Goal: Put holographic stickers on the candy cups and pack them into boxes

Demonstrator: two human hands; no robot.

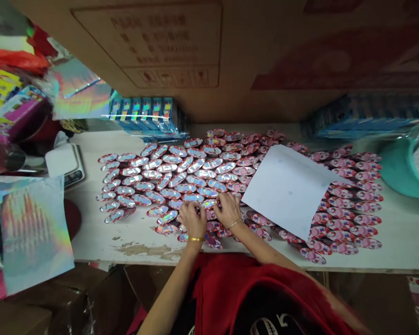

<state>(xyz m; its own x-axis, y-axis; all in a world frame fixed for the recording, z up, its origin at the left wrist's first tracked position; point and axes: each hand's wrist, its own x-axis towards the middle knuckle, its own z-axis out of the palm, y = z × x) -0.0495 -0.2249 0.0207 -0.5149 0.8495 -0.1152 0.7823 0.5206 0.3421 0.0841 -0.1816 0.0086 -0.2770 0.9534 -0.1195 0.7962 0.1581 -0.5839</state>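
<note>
Rows of small oval packs [338,212] with red and pink edges stand close together on the table. Those in the middle and on the left have shiny holographic tops [186,188]; those on the right show pink round shapes. My left hand [193,219], with a gold bangle, has its fingers bent at one end of a shiny oval sticker [208,204]. Closed fingers of my right hand [228,210] are at the other end; my hands partly hide the pack beneath. Just right of my right hand, a white sheet [288,188] lies across several packs.
A large cardboard box [237,56] rises behind the packs. Blue boxes [146,116] stand at the back left. A turquoise basin [399,163] sits at right. To the left are a white scale [64,163] and a holographic sheet [36,232]. The table's front edge [369,269] runs near my body.
</note>
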